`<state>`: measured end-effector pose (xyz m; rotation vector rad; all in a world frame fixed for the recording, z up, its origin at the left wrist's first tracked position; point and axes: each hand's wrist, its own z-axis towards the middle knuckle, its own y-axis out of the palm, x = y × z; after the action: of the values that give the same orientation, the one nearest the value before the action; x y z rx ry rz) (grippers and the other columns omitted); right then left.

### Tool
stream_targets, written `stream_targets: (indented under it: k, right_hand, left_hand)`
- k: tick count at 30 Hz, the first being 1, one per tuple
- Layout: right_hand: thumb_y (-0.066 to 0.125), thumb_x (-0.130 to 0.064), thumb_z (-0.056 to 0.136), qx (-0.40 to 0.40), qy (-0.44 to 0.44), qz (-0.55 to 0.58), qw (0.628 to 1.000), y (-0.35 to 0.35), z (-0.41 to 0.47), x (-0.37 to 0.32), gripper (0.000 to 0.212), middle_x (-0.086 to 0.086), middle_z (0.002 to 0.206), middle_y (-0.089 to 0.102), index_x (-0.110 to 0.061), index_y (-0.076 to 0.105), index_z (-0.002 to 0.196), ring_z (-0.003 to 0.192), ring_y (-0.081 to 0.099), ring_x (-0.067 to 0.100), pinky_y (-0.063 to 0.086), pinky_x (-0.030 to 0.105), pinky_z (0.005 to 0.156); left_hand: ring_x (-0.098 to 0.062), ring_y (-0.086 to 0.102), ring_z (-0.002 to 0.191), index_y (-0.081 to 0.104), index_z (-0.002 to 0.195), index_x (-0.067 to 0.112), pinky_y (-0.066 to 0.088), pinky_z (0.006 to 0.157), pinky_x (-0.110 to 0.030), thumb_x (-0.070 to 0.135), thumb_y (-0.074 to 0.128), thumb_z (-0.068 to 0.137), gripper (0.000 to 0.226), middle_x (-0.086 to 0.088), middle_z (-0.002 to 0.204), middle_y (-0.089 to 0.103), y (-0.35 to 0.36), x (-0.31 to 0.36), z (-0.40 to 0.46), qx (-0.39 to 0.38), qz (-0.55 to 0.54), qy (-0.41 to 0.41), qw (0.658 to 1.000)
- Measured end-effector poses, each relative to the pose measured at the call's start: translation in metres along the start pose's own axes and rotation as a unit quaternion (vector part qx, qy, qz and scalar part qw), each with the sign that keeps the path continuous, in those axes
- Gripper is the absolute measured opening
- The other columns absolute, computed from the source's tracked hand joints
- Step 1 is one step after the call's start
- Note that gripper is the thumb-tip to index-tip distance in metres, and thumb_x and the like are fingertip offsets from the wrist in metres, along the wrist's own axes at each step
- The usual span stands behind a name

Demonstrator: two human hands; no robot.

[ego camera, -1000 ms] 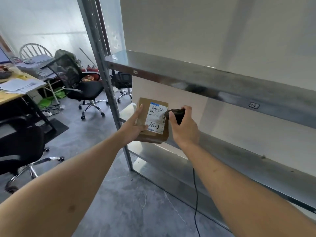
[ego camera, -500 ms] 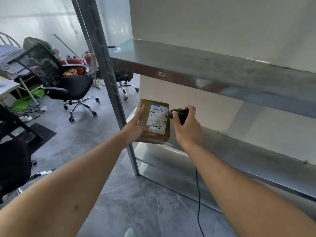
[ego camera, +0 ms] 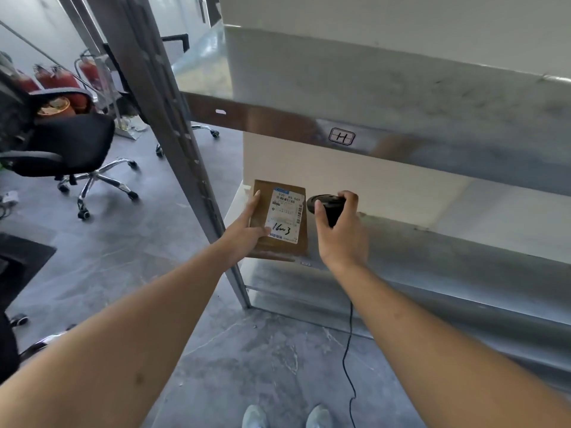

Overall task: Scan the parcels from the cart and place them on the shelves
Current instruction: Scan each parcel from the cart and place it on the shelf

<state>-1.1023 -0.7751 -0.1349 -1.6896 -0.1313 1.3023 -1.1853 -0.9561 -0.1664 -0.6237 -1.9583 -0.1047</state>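
The left hand (ego camera: 247, 234) holds a flat brown cardboard parcel (ego camera: 279, 222) by its left edge, fingers laid straight along that edge and the thumb pressed onto the front near the lower left corner of the label. The parcel is held upright in the air in front of the left end of the lower grey metal shelf (ego camera: 448, 257), just beside the grey steel upright post (ego camera: 173, 143) of the rack. Its white shipping label (ego camera: 285, 217) carries a blue strip at the top, printed digits that look like "520 05 069", barcodes too small to read, and a handwritten black mark that reads roughly "16w3".

The right hand (ego camera: 341, 233) is curled round a black handheld barcode scanner (ego camera: 326, 205), whose round head points left at the label's right edge, close to the parcel but not touching it. A thin black cable (ego camera: 349, 350) hangs down past the right forearm to the grey concrete floor (ego camera: 262, 359).

The upper grey metal shelf (ego camera: 401, 97) has a small white tag (ego camera: 342, 137) on its front edge, marked with a boxed "H". A second small white tag (ego camera: 220, 111) sits nearer the shelf's left end; its writing is unreadable.

At far left stand a black swivel office chair (ego camera: 68, 143) and red fire extinguishers (ego camera: 55, 81). Two pale shoe tips (ego camera: 285, 417) show at the bottom edge.
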Motion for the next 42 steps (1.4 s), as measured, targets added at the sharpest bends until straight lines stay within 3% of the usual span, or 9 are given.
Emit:
stream_targets:
  k: [8,12,14,17,20,22,24,33,42]
  right_hand:
    - [0.049,-0.056,0.106,-0.008,0.025,0.001,1.0,0.027,0.019,0.007,0.045,0.007,0.12,0.071,-0.028,0.037,0.139,0.099,0.07,0.032,0.061,0.044,0.07]
    - [0.048,-0.058,0.105,-0.012,0.043,0.002,0.999,0.036,0.027,0.009,0.046,0.007,0.122,0.07,-0.03,0.036,0.139,0.103,0.069,0.033,0.06,0.046,0.072]
    - [0.049,-0.057,0.105,-0.016,0.047,0.009,0.999,0.039,0.029,0.01,0.047,0.007,0.123,0.07,-0.029,0.036,0.14,0.104,0.068,0.033,0.058,0.042,0.071]
    - [0.049,-0.057,0.105,-0.014,0.046,0.013,0.999,0.041,0.032,0.011,0.047,0.007,0.123,0.07,-0.029,0.036,0.14,0.104,0.068,0.033,0.057,0.041,0.071]
    - [0.048,-0.058,0.105,-0.012,0.051,0.012,0.999,0.041,0.034,0.012,0.046,0.006,0.122,0.07,-0.031,0.035,0.139,0.104,0.068,0.033,0.06,0.047,0.075]
    - [0.048,-0.059,0.105,-0.014,0.053,0.009,0.998,0.041,0.034,0.012,0.045,0.006,0.121,0.071,-0.032,0.034,0.137,0.103,0.069,0.033,0.06,0.049,0.076]
    - [0.047,-0.059,0.105,-0.015,0.051,0.005,0.999,0.041,0.034,0.011,0.045,0.006,0.122,0.071,-0.032,0.034,0.137,0.103,0.069,0.033,0.061,0.048,0.075]
    - [0.048,-0.059,0.105,-0.009,0.045,0.02,0.999,0.041,0.038,0.007,0.045,0.005,0.118,0.071,-0.031,0.035,0.137,0.1,0.069,0.032,0.06,0.049,0.076]
    - [0.048,-0.058,0.105,-0.01,0.035,0.021,0.999,0.031,0.033,0.017,0.045,0.006,0.117,0.071,-0.03,0.035,0.138,0.098,0.069,0.032,0.06,0.046,0.07]
  left_hand:
    - [-0.022,0.058,0.122,0.024,0.162,0.044,0.058,0.077,-0.022,-0.011,0.053,0.101,0.087,0.003,0.142,0.052,-0.009,-0.012,0.048,0.017,-0.062,-0.01,0.998]
    - [-0.017,0.064,0.12,0.026,0.162,0.047,0.06,0.096,-0.037,-0.004,0.05,0.104,0.081,0.005,0.148,0.057,-0.01,-0.016,0.067,0.038,-0.032,0.011,0.999]
    - [-0.015,0.066,0.115,0.025,0.161,0.045,0.061,0.086,-0.031,0.002,0.048,0.105,0.075,0.008,0.142,0.056,-0.01,-0.014,0.068,0.058,0.046,0.025,0.997]
    - [-0.033,0.057,0.13,0.031,0.158,0.039,0.061,0.095,-0.042,0.012,0.054,0.103,0.066,-0.004,0.154,0.035,-0.007,-0.011,0.072,0.116,0.209,0.058,0.969]
    - [-0.039,0.021,0.156,0.026,0.165,0.036,0.031,0.125,-0.054,0.038,0.063,0.102,0.073,-0.003,0.173,0.007,0.006,0.001,0.071,0.108,0.381,0.11,0.912]
    - [-0.037,0.002,0.161,0.017,0.167,0.036,0.007,0.13,-0.051,0.061,0.06,0.098,0.085,-0.005,0.176,0.001,0.016,0.012,0.069,0.067,0.455,0.14,0.877]
    - [-0.039,-0.004,0.161,0.007,0.167,0.041,0.001,0.13,-0.05,0.072,0.058,0.093,0.096,-0.008,0.176,-0.005,0.022,0.018,0.071,0.027,0.496,0.134,0.858]
    - [-0.041,-0.007,0.16,-0.004,0.166,0.042,0.003,0.129,-0.052,0.062,0.051,0.101,0.088,-0.012,0.174,-0.015,0.013,0.012,0.072,0.028,0.56,0.081,0.824]
    - [-0.049,0.0,0.158,0.001,0.168,0.034,0.008,0.128,-0.054,0.059,0.052,0.101,0.087,-0.018,0.174,-0.002,0.012,0.021,0.061,0.018,0.569,0.083,0.818]
